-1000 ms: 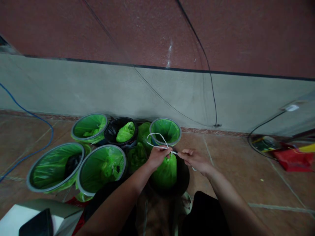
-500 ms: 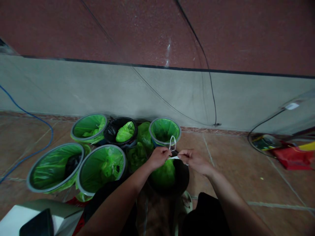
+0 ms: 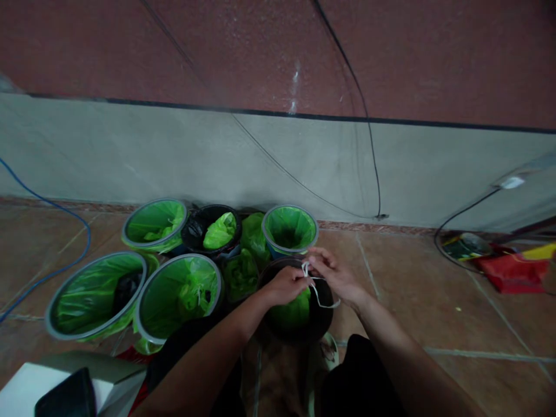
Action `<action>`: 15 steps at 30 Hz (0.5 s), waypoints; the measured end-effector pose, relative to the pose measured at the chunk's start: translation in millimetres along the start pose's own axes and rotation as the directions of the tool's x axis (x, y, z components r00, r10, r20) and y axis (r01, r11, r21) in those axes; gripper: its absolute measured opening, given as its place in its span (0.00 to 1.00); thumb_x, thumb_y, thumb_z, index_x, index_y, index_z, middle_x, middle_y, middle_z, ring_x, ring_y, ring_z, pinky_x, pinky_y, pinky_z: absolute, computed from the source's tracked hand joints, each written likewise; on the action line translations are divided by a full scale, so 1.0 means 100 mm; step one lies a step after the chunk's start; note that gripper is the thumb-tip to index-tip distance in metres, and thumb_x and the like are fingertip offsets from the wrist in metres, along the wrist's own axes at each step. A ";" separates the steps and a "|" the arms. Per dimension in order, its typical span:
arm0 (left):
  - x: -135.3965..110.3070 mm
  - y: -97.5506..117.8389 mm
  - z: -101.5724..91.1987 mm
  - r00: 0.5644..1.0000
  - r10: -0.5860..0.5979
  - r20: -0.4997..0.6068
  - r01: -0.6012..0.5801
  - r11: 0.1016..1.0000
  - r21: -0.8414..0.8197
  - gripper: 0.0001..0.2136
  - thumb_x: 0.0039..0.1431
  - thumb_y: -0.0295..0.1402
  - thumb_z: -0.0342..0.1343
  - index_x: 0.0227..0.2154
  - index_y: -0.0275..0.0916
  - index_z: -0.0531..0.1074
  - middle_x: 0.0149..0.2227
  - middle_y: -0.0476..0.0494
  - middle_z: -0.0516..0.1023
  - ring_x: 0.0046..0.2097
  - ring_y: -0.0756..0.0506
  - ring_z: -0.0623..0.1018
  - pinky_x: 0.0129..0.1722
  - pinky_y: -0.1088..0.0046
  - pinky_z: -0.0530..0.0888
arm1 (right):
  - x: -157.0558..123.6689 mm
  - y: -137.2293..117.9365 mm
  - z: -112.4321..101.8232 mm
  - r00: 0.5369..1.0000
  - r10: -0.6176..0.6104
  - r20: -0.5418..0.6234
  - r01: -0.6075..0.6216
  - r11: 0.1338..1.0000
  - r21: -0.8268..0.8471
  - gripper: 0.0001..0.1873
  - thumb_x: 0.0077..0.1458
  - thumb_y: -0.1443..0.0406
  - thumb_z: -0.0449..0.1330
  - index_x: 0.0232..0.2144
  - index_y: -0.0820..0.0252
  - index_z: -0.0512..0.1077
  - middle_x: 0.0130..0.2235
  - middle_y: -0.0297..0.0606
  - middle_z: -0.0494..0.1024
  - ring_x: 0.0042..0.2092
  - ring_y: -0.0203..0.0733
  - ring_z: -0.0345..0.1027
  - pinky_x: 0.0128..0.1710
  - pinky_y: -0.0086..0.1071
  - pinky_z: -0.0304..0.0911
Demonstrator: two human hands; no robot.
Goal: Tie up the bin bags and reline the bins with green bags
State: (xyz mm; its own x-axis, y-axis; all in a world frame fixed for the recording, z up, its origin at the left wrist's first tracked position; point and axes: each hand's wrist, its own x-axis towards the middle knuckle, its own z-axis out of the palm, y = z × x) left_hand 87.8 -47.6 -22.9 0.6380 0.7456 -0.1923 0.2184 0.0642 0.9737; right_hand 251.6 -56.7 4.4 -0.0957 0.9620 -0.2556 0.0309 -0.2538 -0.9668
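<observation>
Both my hands work on a thin white drawstring [image 3: 324,302] above a dark round bin [image 3: 324,324] between my feet. My left hand [image 3: 287,285] pinches the string from the left side. Just right of it, my right hand [image 3: 332,271] has its fingers on the string too, some of them stretched out. One loop stands up between the fingers and another hangs down over the bin's right side. A bright green plastic bag [image 3: 291,311] lies inside the bin, partly hidden under my left hand.
Several grey-rimmed bins with green liners, such as one bin [image 3: 216,272], stand left and behind. A black-lined bin [image 3: 186,229] holds a green bag. A white box [image 3: 26,376] with a dark object is front left. Red bag [image 3: 516,272] lies far right; blue cable [image 3: 89,231] far left.
The white string, stretched taut between my hands before, now hangs in a loop on the right. My right hand has risen slightly and overlaps my left more closely. The view shifted a little.
</observation>
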 end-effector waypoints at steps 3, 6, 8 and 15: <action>0.04 -0.05 -0.01 0.984 -0.099 -0.147 0.078 0.987 -0.143 0.15 0.56 0.41 0.53 0.24 0.33 0.74 0.19 0.51 0.67 0.23 0.53 0.65 0.26 0.76 0.62 | -0.05 0.03 0.03 0.987 0.163 0.004 -0.163 0.986 -0.017 0.33 0.51 0.47 0.62 0.56 0.53 0.64 0.43 0.40 0.78 0.40 0.43 0.74 0.37 0.35 0.70; 0.05 -0.03 -0.03 0.960 -0.148 -0.239 0.080 0.960 -0.269 0.15 0.54 0.41 0.54 0.22 0.34 0.74 0.20 0.50 0.69 0.23 0.52 0.67 0.27 0.75 0.64 | -0.07 0.08 0.04 0.971 0.224 0.079 -0.210 0.966 -0.150 0.35 0.51 0.49 0.64 0.58 0.54 0.63 0.37 0.37 0.78 0.31 0.39 0.71 0.28 0.32 0.67; 0.05 -0.01 -0.05 0.954 -0.159 -0.254 0.071 0.943 -0.325 0.14 0.52 0.41 0.56 0.23 0.34 0.75 0.20 0.50 0.70 0.23 0.52 0.68 0.26 0.75 0.64 | -0.06 0.12 0.04 0.973 0.157 0.167 -0.119 0.969 -0.219 0.27 0.50 0.52 0.64 0.51 0.56 0.69 0.33 0.34 0.77 0.29 0.36 0.68 0.28 0.30 0.64; 0.04 0.00 -0.08 0.933 -0.203 -0.296 0.066 0.908 -0.414 0.13 0.51 0.39 0.57 0.21 0.34 0.75 0.21 0.49 0.72 0.23 0.53 0.69 0.26 0.75 0.65 | 0.00 0.10 -0.05 0.980 0.110 0.164 -0.047 0.936 -0.349 0.21 0.48 0.48 0.62 0.31 0.60 0.75 0.19 0.27 0.63 0.23 0.31 0.51 0.23 0.28 0.46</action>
State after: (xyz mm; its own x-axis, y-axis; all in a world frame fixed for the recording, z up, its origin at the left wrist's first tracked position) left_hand 83.9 -39.3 -22.5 0.3326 0.8792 -0.3410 -0.0657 0.3824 0.9217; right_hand 257.4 -59.1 -5.0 -0.2538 0.8986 -0.3580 0.3808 -0.2474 -0.8909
